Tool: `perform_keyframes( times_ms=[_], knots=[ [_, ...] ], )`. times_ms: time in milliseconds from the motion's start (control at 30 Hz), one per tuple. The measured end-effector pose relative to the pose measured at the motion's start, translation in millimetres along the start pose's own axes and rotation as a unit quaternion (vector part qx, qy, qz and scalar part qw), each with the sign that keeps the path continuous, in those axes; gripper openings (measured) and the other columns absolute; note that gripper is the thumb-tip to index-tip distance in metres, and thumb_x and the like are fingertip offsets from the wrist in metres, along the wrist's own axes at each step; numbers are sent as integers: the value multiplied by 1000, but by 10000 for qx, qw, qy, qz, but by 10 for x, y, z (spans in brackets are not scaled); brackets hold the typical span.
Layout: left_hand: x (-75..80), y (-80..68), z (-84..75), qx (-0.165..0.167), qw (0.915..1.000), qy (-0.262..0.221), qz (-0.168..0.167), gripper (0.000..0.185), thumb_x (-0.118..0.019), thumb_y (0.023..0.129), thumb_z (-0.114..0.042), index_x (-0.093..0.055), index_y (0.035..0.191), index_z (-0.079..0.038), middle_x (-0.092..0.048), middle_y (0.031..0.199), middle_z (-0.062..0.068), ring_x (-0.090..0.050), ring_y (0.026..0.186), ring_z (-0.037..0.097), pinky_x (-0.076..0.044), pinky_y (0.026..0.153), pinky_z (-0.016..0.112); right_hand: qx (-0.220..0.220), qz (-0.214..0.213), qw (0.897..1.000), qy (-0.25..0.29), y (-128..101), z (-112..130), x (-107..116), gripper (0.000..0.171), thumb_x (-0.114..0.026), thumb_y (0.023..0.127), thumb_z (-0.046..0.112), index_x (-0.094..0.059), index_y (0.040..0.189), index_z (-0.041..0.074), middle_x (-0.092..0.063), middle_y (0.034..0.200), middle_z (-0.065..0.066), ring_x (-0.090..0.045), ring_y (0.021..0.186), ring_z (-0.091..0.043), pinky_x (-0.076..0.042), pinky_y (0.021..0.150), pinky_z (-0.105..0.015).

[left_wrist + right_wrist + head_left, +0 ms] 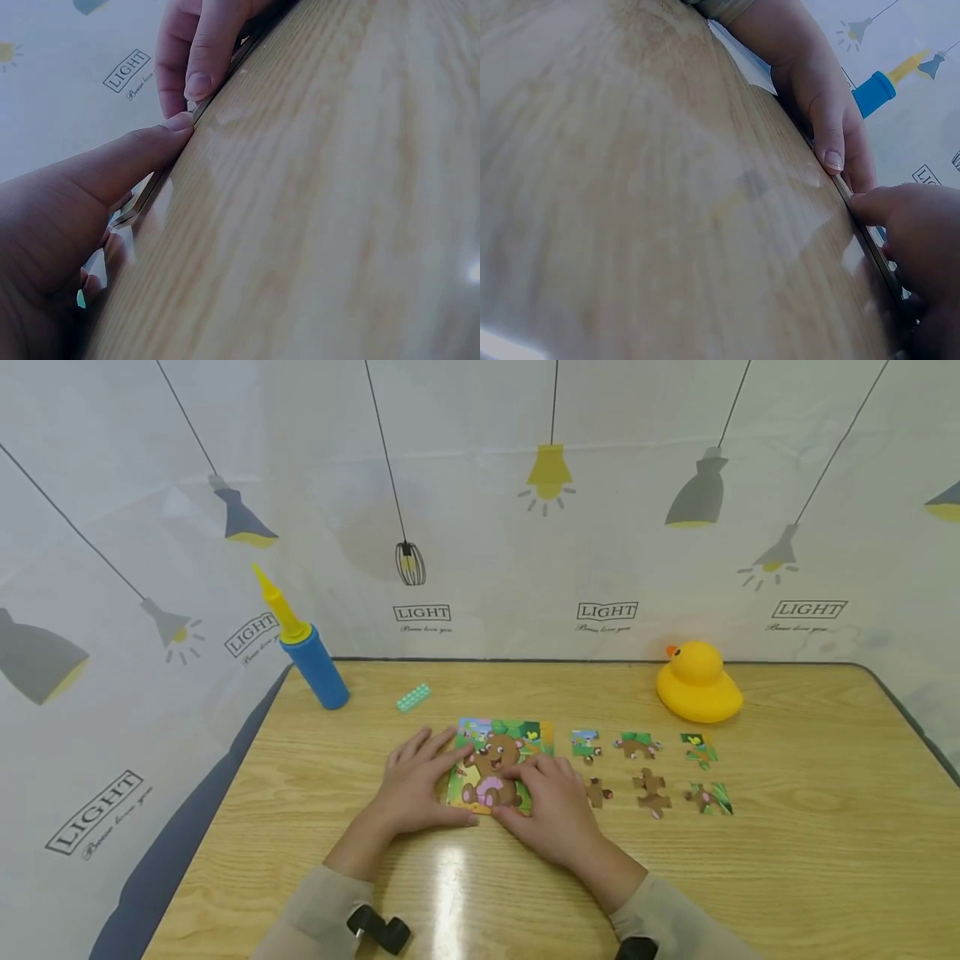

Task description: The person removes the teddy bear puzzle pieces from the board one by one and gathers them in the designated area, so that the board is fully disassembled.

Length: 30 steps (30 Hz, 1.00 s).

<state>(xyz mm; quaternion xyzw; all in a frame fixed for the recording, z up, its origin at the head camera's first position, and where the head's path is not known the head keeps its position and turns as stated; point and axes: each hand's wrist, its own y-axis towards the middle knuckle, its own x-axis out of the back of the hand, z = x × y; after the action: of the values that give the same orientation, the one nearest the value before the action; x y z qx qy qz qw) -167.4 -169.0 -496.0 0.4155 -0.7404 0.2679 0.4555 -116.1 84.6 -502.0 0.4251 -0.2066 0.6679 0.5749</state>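
Observation:
A flat bear puzzle board (495, 752), bright with a brown bear on green, lies on the wooden table. My left hand (416, 781) rests along its left side, fingers spread, index fingertip over the picture and thumb by the lower edge. Over the board's right part lies my right hand (551, 802), its bent fingers touching the bear and its thumb at the lower edge. In the left wrist view the left thumb (150, 142) touches the board's thin edge. From the right wrist view the right hand (915, 225) hides most of the board.
Several loose puzzle pieces (639, 745) lie in two rows right of the board. A yellow rubber duck (699, 685) sits behind them. At the back left stand a blue and yellow hand pump (318, 668) and a mint studded block (414, 697). A lamp-printed sheet (480, 527) hangs behind the table.

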Motion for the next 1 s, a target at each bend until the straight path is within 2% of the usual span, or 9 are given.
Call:
perform_keyframes(
  times_ms=[167, 567, 800, 1000],
  knots=[
    [-10, -2, 6, 5, 10000, -22, 8, 108, -85, 73, -73, -46, 165, -30, -22, 177, 2, -10, 162, 42, -12, 123, 67, -82, 72, 9999, 63, 3, 0, 6, 45, -87, 88, 47, -78, 122, 18, -64, 115, 6, -52, 105, -19, -42, 92, -44],
    [-19, 4, 28, -12, 10000, 8, -3, 109, -85, 73, -74, -44, 165, -31, -21, 177, 1, -10, 162, 42, -12, 123, 67, -292, 321, 9990, 117, 54, -3, 22, 47, -91, 85, 46, -77, 119, 17, -64, 113, 5, -51, 103, -18, -41, 87, -40],
    [-10, 7, 14, -32, 10000, 26, -32, 108, -85, 73, -73, -45, 165, -31, -23, 177, 3, -11, 162, 43, -12, 123, 67, -306, 220, 9991, 212, 49, 4, 25, 45, -92, 83, 43, -76, 117, 19, -64, 111, 6, -51, 102, -17, -41, 87, -40],
    [-5, 5, -1, -50, 10000, 12, -47, 107, -85, 74, -73, -47, 164, -30, -25, 176, 5, -12, 161, 44, -13, 122, 68, -127, 62, 9996, 242, 34, 1, 19, 46, -95, 82, 42, -75, 117, 19, -67, 110, 8, -52, 100, -17, -42, 87, -41]
  ],
)
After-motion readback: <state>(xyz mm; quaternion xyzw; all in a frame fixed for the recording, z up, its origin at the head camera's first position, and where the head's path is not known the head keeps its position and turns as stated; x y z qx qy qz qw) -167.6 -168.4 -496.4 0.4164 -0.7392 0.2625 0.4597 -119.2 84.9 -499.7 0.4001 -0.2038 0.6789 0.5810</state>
